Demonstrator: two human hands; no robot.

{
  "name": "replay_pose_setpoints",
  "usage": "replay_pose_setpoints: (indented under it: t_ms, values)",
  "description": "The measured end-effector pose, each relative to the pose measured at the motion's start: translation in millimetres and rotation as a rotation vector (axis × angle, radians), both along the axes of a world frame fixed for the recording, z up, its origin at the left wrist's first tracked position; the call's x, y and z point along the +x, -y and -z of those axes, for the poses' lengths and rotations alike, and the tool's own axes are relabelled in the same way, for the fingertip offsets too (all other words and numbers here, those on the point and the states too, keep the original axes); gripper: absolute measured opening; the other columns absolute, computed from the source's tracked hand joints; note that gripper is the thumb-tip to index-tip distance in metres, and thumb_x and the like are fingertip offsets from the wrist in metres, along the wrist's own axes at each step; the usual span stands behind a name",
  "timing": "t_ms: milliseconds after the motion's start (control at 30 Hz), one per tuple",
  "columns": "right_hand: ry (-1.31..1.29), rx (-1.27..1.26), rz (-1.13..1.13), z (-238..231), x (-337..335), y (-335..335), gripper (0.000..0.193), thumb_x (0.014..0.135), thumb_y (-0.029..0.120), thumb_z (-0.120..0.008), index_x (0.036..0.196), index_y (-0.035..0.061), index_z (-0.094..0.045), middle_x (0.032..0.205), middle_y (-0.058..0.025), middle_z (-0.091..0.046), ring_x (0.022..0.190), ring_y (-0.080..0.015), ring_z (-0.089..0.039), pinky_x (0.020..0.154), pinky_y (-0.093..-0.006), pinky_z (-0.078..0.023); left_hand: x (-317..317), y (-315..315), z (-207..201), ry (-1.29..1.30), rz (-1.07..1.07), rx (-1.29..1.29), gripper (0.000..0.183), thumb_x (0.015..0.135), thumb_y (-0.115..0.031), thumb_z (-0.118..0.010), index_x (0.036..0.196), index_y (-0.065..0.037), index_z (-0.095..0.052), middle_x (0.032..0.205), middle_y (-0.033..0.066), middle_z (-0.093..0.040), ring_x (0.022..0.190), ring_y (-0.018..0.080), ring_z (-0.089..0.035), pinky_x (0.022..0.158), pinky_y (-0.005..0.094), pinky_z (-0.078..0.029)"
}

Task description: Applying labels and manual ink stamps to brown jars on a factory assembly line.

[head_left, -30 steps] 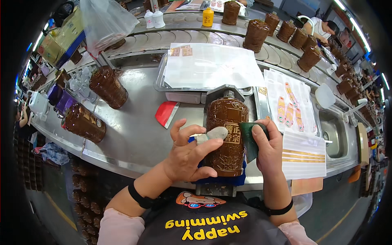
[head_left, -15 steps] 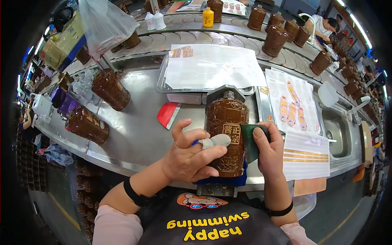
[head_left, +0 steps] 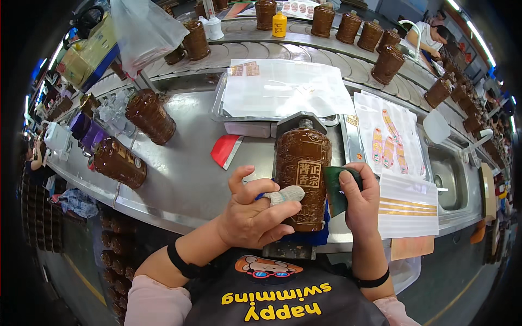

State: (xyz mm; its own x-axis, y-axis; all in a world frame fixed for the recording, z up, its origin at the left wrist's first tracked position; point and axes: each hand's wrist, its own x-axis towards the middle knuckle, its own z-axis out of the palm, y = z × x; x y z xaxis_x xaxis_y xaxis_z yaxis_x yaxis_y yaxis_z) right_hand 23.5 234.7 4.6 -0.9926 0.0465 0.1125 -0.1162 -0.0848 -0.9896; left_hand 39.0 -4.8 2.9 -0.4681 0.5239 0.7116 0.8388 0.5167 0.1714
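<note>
A brown embossed bottle [head_left: 302, 146] lies on its back in a cradle in front of me, its neck pointing away. A square gold label [head_left: 308, 174] sits on its face. My left hand [head_left: 260, 212] is at the bottle's left side, fingers spread and holding nothing. One of its fingers wears a white fabric cover, whose tip is over the bottle near the label. My right hand [head_left: 361, 198] pinches a dark green flat scraper [head_left: 336, 190] between thumb and fingers, at the bottle's right edge. Blue cloth [head_left: 321, 238] shows under the bottle's base.
Two brown bottles [head_left: 120, 163] lean on the bench at left. A red and white scraper [head_left: 226, 151] lies beside the cradle. White sheets [head_left: 288, 89] cover a tray behind; label sheets [head_left: 389, 133] and a sink [head_left: 454, 187] are at right. Bottles ride the curved conveyor [head_left: 255, 50]; another person sits beyond.
My left hand has drawn slightly back toward me, uncovering more of the label. The right hand has barely shifted. On the conveyor, near-lane bottles moved right and far-lane ones moved left.
</note>
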Motion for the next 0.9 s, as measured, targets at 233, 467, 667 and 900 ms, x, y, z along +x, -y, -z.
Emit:
replay_pose_setpoints:
  t_ms: [233, 467, 667, 900]
  values:
    - [0.005, 0.066, 0.022, -7.0, 5.4, -3.2, 0.015, 0.092, 0.014, -0.066, 0.099, 0.0014, -0.060, 0.082, 0.0007, -0.061, 0.073, -0.0039, -0.053, 0.065, -0.0202, -0.045, 4.7, -5.8, 1.7, 0.134, -0.072, 0.242, 0.034, 0.089, -0.036, -0.063, 0.113, -0.012, -0.062, 0.106, 0.0027, -0.067, 0.102, 0.0236, -0.050, 0.107, 0.0498, -0.021]
    - [-0.235, 0.496, -0.227, -56.6, -20.7, 13.1, 0.014, 0.083, 0.010, -0.069, 0.094, 0.0008, -0.064, 0.078, -0.0081, -0.064, 0.071, -0.0140, -0.061, 0.066, -0.0282, -0.049, 14.3, -5.3, 20.9, 0.169, -0.033, 0.256, 0.058, 0.078, -0.041, -0.073, 0.122, -0.009, -0.054, 0.122, 0.0124, -0.060, 0.110, 0.0302, -0.044, 0.105, 0.0507, -0.023]
    - [-0.925, 0.946, -0.322, -76.4, -25.4, 26.4, 0.022, 0.067, 0.004, -0.074, 0.087, 0.0104, -0.065, 0.074, -0.0056, -0.050, 0.071, -0.0265, -0.052, 0.064, -0.0376, -0.040, 20.8, -11.4, 29.7, 0.298, -0.299, 0.162, 0.083, 0.065, -0.034, -0.080, 0.135, -0.004, -0.047, 0.123, 0.0178, -0.053, 0.112, 0.0348, -0.043, 0.103, 0.0518, -0.023]
    - [-0.767, 0.903, -0.188, -56.8, -11.1, 2.9, 0.031, 0.064, 0.003, -0.078, 0.093, 0.0088, -0.070, 0.079, -0.0059, -0.052, 0.075, -0.0242, -0.053, 0.065, -0.0362, -0.042, 20.6, -15.0, 20.4, 0.255, -0.284, 0.108, 0.083, 0.069, -0.038, -0.080, 0.134, 0.000, -0.046, 0.122, 0.0183, -0.054, 0.112, 0.0375, -0.045, 0.104, 0.0533, -0.025]
